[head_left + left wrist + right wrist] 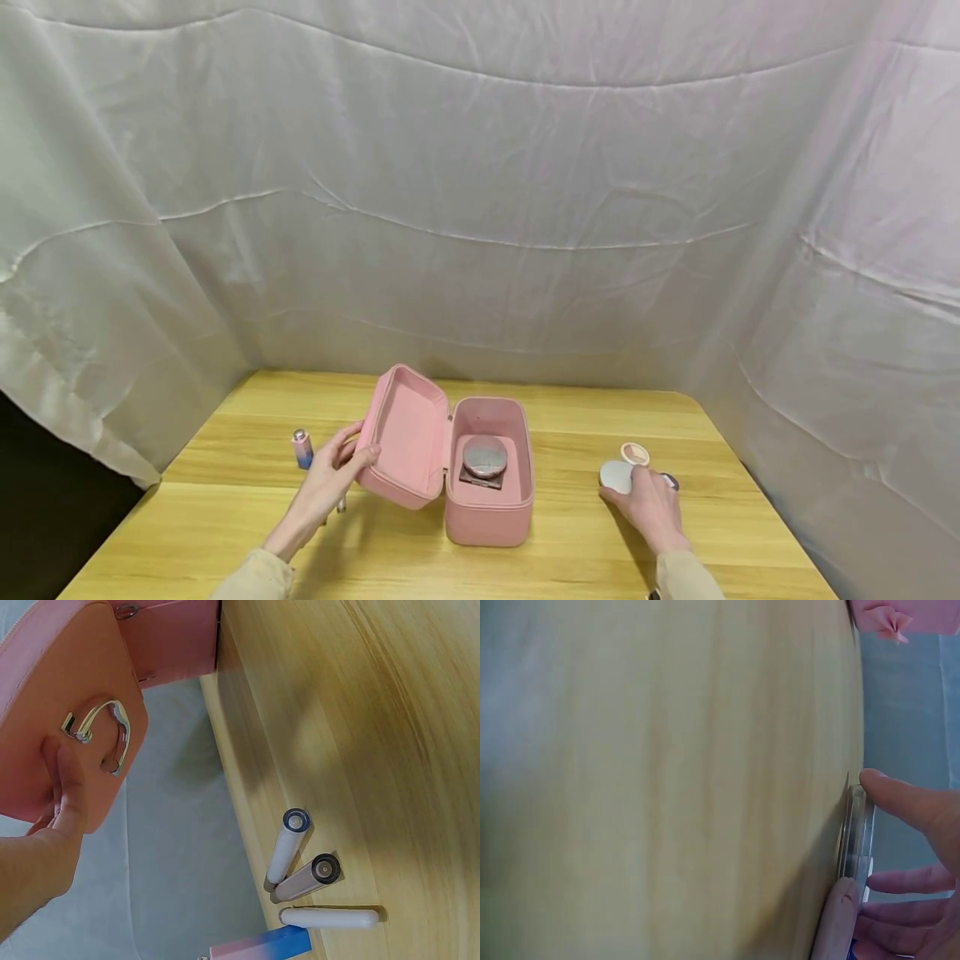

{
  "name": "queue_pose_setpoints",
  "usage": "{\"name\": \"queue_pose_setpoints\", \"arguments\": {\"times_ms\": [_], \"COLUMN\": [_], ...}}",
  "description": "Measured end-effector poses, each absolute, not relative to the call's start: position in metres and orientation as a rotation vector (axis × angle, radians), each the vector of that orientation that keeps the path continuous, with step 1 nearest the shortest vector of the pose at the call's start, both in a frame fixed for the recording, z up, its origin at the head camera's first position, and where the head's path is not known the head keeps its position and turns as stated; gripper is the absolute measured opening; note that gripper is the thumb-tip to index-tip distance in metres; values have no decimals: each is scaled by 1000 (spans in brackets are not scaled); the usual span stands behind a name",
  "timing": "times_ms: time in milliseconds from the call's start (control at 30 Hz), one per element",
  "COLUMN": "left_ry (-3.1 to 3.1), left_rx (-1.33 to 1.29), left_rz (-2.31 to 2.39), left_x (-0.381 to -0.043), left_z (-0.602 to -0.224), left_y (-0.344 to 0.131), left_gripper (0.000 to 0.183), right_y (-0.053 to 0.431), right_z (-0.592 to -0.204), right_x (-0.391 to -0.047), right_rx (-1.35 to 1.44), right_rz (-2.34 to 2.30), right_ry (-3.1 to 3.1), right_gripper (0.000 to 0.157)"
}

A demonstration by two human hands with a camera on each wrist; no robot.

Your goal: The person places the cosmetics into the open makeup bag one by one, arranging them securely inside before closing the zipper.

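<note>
A pink cosmetic case (491, 527) stands open on the table, its lid (408, 425) swung out to the left. My left hand (327, 481) grips the lid's left edge, thumb at the rim and fingers on the outside near the metal handle (120, 724). Inside the case a round silver compact (484, 454) lies on a dark flat palette (480, 481). Over at the right, my right hand (651, 506) holds another round silver compact (615, 477) by its edge, at the tabletop. In the right wrist view, the thumb is at one end of this compact (857, 832).
Beyond the right hand lies a round cream-rimmed palette (634, 454), and a dark round item (670, 481) shows partly beside the fingers. Left of the case are a pink-and-blue tube (302, 450) and several pale tubes (330, 918). Grey curtain (480, 208) surrounds the wooden table (585, 558).
</note>
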State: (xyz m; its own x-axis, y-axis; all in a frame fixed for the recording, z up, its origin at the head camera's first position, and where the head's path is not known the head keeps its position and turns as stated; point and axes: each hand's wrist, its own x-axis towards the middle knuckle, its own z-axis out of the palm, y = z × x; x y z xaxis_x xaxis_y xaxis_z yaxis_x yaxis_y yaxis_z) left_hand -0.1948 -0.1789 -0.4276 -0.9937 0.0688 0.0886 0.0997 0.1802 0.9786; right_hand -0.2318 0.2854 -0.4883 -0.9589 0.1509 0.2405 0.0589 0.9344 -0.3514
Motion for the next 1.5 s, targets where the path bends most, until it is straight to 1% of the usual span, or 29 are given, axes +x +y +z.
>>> {"name": "queue_pose_setpoints", "arguments": {"times_ms": [667,800,1033,1500], "left_ry": [-2403,-2403,-2411,-2411], "left_rx": [-171,-161,-143,-146], "left_rz": [-1986,-1983,-1974,-1982], "left_x": [-195,-195,-194,-194], "left_z": [-429,-429,-428,-427], "left_y": [-180,-180,-179,-179], "left_gripper": [63,62,61,62], "right_y": [288,288,283,272], "right_z": [-488,-487,-480,-460], "right_x": [-240,-238,-234,-226], "right_rx": [-157,-151,-123,-117], "right_rz": [529,556,674,830], "right_ry": [-2828,-2818,-2773,-2778], "right_gripper": [48,53,69,81]}}
